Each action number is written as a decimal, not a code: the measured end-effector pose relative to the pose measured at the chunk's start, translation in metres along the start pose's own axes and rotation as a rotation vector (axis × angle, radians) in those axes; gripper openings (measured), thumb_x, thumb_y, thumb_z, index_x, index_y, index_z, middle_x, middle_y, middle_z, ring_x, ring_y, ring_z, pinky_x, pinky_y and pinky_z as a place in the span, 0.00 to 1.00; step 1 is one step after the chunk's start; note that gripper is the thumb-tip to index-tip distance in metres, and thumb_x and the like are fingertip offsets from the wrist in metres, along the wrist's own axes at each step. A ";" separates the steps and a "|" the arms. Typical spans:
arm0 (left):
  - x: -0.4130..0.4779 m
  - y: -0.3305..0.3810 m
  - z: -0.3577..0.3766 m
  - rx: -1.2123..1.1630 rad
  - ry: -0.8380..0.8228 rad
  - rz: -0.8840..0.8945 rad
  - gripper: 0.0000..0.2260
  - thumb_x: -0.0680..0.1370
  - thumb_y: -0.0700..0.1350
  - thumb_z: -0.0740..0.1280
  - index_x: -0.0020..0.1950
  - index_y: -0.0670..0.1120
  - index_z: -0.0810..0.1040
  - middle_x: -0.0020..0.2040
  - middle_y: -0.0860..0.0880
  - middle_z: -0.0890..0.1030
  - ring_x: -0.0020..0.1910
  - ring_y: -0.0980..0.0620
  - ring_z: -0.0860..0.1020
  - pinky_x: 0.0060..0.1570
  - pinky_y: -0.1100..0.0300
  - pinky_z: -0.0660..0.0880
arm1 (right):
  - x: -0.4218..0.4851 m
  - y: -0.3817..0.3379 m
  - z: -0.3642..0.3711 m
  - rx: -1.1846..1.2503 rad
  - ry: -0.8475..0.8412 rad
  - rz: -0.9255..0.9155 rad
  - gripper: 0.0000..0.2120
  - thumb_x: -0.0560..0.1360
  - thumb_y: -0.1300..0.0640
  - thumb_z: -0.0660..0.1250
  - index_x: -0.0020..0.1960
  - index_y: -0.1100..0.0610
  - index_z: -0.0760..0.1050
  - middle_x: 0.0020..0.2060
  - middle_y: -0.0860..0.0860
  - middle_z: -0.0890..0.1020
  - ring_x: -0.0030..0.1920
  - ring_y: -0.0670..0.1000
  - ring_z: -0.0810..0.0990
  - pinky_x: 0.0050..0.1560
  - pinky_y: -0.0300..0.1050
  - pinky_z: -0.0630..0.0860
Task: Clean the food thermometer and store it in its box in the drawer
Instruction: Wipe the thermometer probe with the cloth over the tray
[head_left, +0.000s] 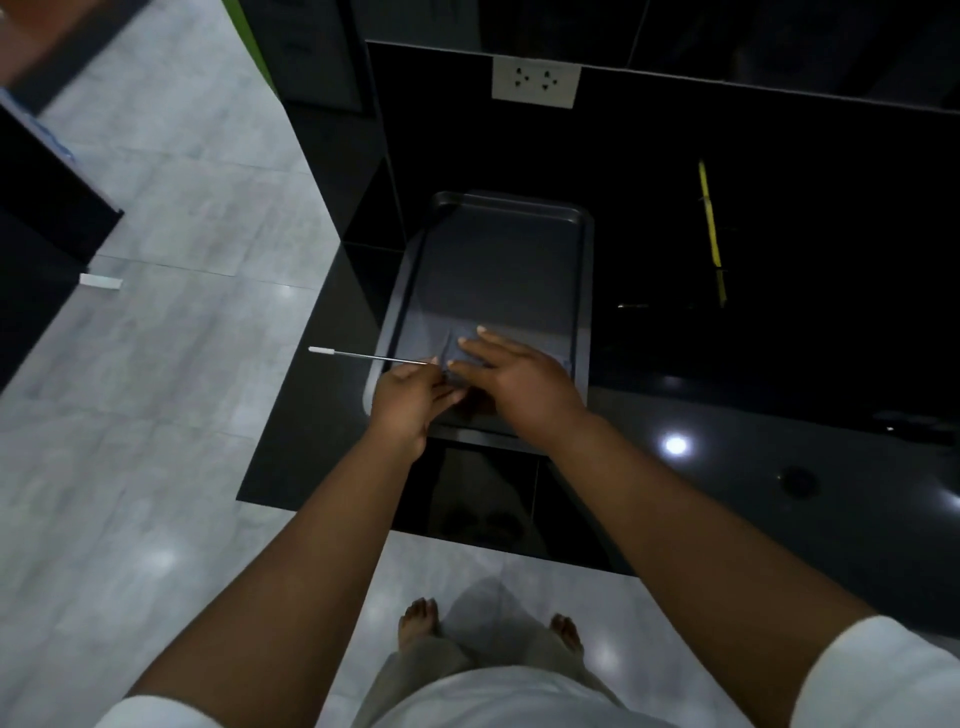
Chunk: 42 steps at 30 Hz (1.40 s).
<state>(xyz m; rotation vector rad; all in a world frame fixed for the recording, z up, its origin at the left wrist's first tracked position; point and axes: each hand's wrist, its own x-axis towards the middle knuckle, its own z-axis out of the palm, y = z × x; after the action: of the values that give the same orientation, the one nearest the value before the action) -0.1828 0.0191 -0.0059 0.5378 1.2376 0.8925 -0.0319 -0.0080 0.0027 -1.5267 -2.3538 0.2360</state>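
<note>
The food thermometer is a thin metal probe with a white tip, pointing left over the counter's edge. My left hand pinches its right end above the near left corner of a dark tray. My right hand lies flat with fingers spread on a grey cloth that lies in the near part of the tray. Where the probe meets the cloth is hidden by my fingers. No box or drawer is in view.
The tray sits on a glossy black counter whose left edge drops to a grey tiled floor. A yellow strip stands at the back right. A white wall socket is behind. My bare feet show below.
</note>
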 end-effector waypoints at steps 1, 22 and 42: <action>0.001 0.001 -0.003 0.009 0.023 0.010 0.07 0.79 0.37 0.62 0.45 0.40 0.79 0.43 0.40 0.84 0.46 0.42 0.83 0.47 0.53 0.81 | -0.002 0.001 0.003 -0.006 -0.007 -0.002 0.19 0.68 0.64 0.72 0.59 0.56 0.81 0.61 0.60 0.78 0.63 0.63 0.75 0.58 0.57 0.75; -0.001 0.008 -0.016 0.137 0.062 0.129 0.08 0.79 0.38 0.64 0.49 0.36 0.81 0.46 0.36 0.83 0.44 0.41 0.82 0.38 0.58 0.81 | -0.005 -0.021 0.015 0.172 -0.002 0.047 0.22 0.73 0.67 0.61 0.65 0.56 0.75 0.67 0.59 0.74 0.68 0.60 0.69 0.68 0.57 0.66; 0.001 0.011 -0.019 0.170 0.055 0.137 0.07 0.80 0.42 0.64 0.43 0.43 0.76 0.39 0.41 0.80 0.37 0.48 0.81 0.44 0.55 0.81 | -0.035 0.026 0.009 0.148 0.093 0.166 0.27 0.62 0.74 0.63 0.58 0.58 0.80 0.59 0.59 0.80 0.60 0.61 0.78 0.64 0.53 0.70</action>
<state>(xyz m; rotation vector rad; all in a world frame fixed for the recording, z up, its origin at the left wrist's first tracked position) -0.2043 0.0240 -0.0026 0.7457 1.3469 0.9267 0.0003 -0.0283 -0.0197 -1.6251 -2.0917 0.3621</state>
